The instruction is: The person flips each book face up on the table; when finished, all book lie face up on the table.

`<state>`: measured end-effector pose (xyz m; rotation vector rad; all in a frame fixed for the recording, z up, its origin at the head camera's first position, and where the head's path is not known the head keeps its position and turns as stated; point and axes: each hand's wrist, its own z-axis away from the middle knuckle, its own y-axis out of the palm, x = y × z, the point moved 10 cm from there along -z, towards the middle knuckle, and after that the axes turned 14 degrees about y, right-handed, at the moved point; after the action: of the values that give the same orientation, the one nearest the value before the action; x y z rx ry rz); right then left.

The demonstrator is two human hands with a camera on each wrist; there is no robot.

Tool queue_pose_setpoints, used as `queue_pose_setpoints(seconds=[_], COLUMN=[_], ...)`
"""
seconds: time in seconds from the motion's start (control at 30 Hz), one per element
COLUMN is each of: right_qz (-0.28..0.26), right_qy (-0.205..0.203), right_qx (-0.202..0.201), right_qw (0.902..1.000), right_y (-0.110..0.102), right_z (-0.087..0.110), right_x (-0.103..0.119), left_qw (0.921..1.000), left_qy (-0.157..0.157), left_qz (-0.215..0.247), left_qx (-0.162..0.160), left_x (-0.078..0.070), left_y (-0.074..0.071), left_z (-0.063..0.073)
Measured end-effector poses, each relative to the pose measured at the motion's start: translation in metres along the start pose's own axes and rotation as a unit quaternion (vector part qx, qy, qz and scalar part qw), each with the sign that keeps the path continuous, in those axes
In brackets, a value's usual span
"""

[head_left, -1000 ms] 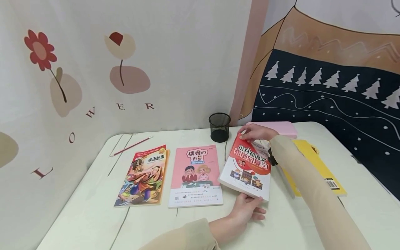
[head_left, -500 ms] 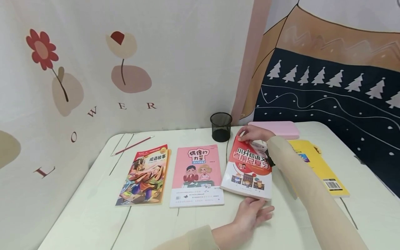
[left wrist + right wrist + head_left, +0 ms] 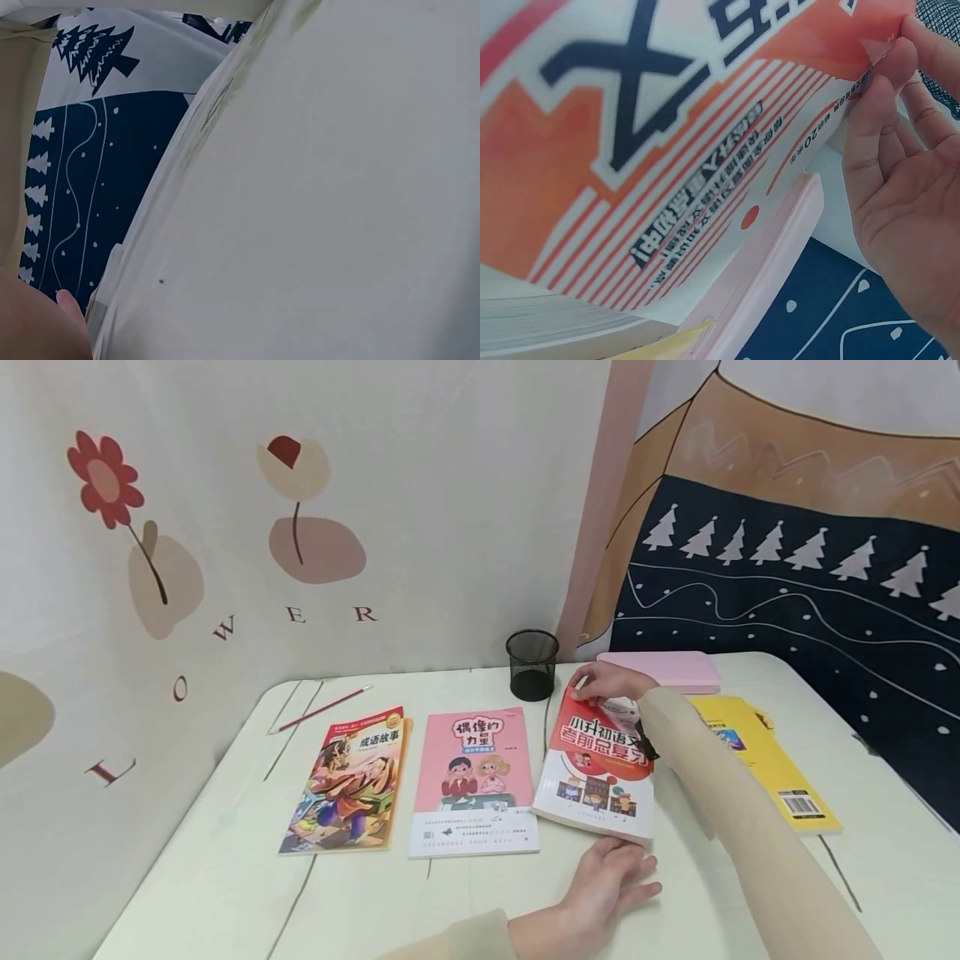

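On the head view, I'm watching the right hand (image 3: pixel 611 682) pinching the upper left corner of the red-and-white book (image 3: pixel 596 777), which is sitting in front and to the right of the black mesh cup (image 3: pixel 532 668). The left hand (image 3: pixel 603 893) is holding its fingers loosely extended, gripping nothing, at the book's lower edge, the one farthest from the cup. The pink book (image 3: pixel 472 764) is lying in front of the cup and slightly left, the illustrated book (image 3: pixel 348 781) farther left, the pencil (image 3: pixel 326 708) left of it, while the pink case (image 3: pixel 671 670) and the yellow book (image 3: pixel 757 743) are lying to its right

On the left wrist view, I'm getting only part of that hand beside navy cloth (image 3: pixel 127 165), so I'm not telling its grip from there

On the right wrist view, I'm seeing thumb and fingertips holding the book's corner, the cup's mesh showing just beyond
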<state>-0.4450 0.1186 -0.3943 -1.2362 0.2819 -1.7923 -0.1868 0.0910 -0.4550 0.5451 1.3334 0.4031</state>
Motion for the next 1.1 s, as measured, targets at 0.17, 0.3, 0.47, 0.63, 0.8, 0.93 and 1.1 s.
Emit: queue_pose_setpoints(seconds=[0.17, 0.3, 0.47, 0.63, 0.8, 0.93, 1.1], right_qz=[0.005, 0.016, 0.027, 0.023, 0.026, 0.021, -0.009], right_qy=[0.006, 0.010, 0.015, 0.014, -0.005, -0.019, -0.020], right_qx=[-0.010, -0.007, -0.002, -0.004, -0.010, -0.030, -0.046], right_qw=[0.9999, 0.9998, 0.9995, 0.9996, 0.9996, 0.9991, 0.9987], right_y=[-0.001, 0.004, 0.008, 0.010, 0.008, 0.001, -0.006], right_z=[-0.005, -0.008, -0.012, -0.011, -0.004, 0.003, 0.017], right_x=[-0.002, -0.004, -0.007, -0.006, -0.003, -0.006, -0.018], left_qw=[0.9998, 0.9992, 0.9987, 0.9976, 0.9961, 0.9909, 0.9795], left_qy=[-0.006, -0.017, -0.028, -0.034, -0.046, -0.072, -0.069], left_qz=[-0.012, -0.024, -0.030, -0.052, -0.070, -0.108, -0.164], left_qx=[0.016, 0.028, 0.030, 0.031, 0.030, 0.036, 0.094], left_x=[0.000, 0.002, 0.003, 0.002, 0.001, -0.003, -0.021], left_y=[0.005, 0.007, 0.007, 0.003, 0.000, -0.004, -0.007], left_z=[-0.005, -0.005, -0.004, -0.004, -0.002, 0.002, 0.004])
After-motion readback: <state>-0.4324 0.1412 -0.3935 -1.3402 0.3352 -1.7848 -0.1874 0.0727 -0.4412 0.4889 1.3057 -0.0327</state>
